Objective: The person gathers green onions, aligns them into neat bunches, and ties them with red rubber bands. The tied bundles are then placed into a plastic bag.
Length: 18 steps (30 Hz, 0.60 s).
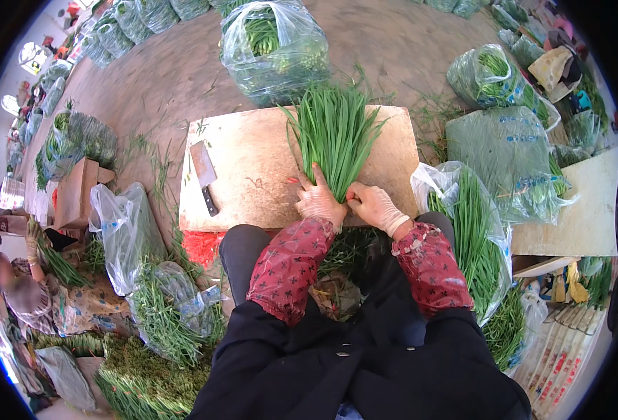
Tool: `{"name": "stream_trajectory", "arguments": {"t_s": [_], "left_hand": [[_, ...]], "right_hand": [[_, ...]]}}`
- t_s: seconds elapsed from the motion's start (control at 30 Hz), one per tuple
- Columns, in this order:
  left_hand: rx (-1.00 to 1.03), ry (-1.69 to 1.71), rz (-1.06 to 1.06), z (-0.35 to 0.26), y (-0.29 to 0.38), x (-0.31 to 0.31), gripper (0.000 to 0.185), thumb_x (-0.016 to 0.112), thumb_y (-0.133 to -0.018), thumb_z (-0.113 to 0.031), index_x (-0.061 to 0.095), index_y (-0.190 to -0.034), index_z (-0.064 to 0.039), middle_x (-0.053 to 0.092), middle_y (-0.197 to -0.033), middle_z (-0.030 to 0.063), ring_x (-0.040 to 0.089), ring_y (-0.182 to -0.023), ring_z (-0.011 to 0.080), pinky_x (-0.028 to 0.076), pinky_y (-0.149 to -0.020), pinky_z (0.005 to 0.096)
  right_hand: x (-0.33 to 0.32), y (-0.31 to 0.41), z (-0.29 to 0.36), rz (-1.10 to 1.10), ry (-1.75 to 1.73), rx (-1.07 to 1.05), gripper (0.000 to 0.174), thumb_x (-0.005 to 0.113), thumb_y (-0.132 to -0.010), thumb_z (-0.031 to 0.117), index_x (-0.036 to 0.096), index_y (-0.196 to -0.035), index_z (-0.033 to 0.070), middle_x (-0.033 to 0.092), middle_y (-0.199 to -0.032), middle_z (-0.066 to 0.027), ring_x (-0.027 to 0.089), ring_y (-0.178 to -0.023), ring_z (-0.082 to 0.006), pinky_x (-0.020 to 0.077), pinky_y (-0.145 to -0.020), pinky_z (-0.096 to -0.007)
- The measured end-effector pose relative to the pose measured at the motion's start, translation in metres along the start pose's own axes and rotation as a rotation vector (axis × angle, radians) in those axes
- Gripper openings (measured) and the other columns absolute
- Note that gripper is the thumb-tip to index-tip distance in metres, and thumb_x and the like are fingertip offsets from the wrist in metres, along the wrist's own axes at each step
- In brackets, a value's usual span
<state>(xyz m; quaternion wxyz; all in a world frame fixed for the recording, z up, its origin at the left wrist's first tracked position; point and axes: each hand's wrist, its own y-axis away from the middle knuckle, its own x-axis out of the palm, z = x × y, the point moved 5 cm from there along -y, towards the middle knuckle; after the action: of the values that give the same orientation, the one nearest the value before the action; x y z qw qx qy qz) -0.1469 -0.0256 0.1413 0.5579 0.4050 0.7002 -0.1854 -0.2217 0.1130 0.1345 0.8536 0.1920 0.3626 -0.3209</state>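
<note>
A bunch of long flat green leaves, apparently garlic chives [335, 134], lies fanned out on a worn wooden board [246, 157], its narrow end toward me. Around that narrow end is my left hand [322, 202], in a thin pale glove, its fingers spread over the leaves. My right hand [374, 207], gloved likewise, has its fingers curled at the bunch's right side, thumb and forefinger pinched together. Whatever sits in that pinch is too small to tell. A cleaver [204, 176] with a black handle rests on the board's left part, apart from both hands.
Bagged greens stand beyond the board [274, 58] and at my right [471, 231]. Red plastic strands [204, 248] hang below the board's left front corner. Bundled greens [151, 375] lie at lower left. Farther left sits another person [25, 294] holding greens.
</note>
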Motion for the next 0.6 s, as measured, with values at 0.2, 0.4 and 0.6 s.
{"name": "stream_trajectory", "arguments": {"t_s": [0.2,0.4,0.6], "left_hand": [[0.062,0.009,-0.012,0.005,-0.002,0.001,0.131,0.091,-0.068,-0.052,0.019,-0.17,-0.01,0.031,-0.164,0.0284,0.056,-0.129,0.0421,0.057,-0.095,0.0521],[0.098,0.082,-0.058,0.013,-0.002,0.005,0.135,0.091,-0.067,-0.056,0.018,-0.169,-0.007,0.032,-0.165,0.0286,0.052,-0.134,0.0437,0.054,-0.097,0.054],[0.116,0.122,-0.11,0.02,-0.005,0.011,0.127,0.088,-0.071,-0.051,0.02,-0.168,-0.005,0.033,-0.165,0.0265,0.045,-0.143,0.0457,0.052,-0.1,0.0553]], "right_hand": [[0.01,-0.025,0.009,0.285,-0.761,0.224,0.015,0.065,-0.1,0.009,0.072,-0.109,-0.002,0.077,-0.092,-0.008,0.073,-0.082,-0.016,0.0573,-0.072,-0.0304],[0.005,-0.03,0.02,0.3,-1.021,0.376,0.019,0.069,-0.099,0.009,0.073,-0.112,-0.004,0.078,-0.098,-0.0099,0.074,-0.085,-0.017,0.0596,-0.075,-0.0292],[-0.011,-0.028,0.052,-0.068,-0.241,-0.029,0.013,0.074,-0.094,0.012,0.078,-0.103,0.003,0.077,-0.1,-0.0135,0.075,-0.085,-0.0282,0.0592,-0.078,-0.0376]]}}
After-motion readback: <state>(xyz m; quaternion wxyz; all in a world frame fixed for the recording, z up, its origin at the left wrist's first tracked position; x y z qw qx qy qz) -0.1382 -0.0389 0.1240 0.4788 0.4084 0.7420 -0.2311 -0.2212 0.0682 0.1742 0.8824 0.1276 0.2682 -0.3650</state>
